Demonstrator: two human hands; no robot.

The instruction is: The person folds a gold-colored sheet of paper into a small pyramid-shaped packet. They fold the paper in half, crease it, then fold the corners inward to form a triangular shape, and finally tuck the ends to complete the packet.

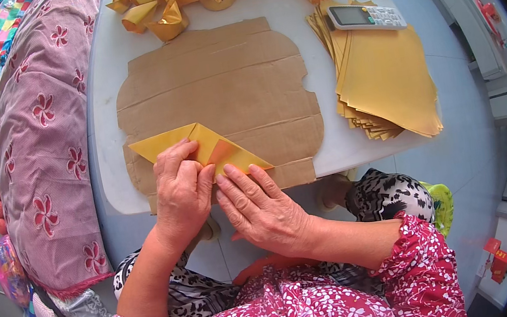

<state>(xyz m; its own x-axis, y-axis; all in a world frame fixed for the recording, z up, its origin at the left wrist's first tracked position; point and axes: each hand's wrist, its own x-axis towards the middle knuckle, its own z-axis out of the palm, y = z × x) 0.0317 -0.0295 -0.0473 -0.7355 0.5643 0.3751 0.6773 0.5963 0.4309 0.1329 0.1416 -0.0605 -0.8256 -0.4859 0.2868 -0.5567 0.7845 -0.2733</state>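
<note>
A sheet of gold paper, folded into a slanted shape with pointed ends, lies on a flattened piece of brown cardboard. My left hand pinches the paper's near edge between thumb and bent fingers, and its knuckles rest on the fold. Flat along that same edge, the extended fingers of my right hand press the paper's right half down. Part of the near edge is hidden under both hands.
The cardboard lies on a white table. Folded gold paper pieces crowd its far side. At right, a white remote control rests on a stack of gold sheets. A sofa with a pink flowered cover stands left.
</note>
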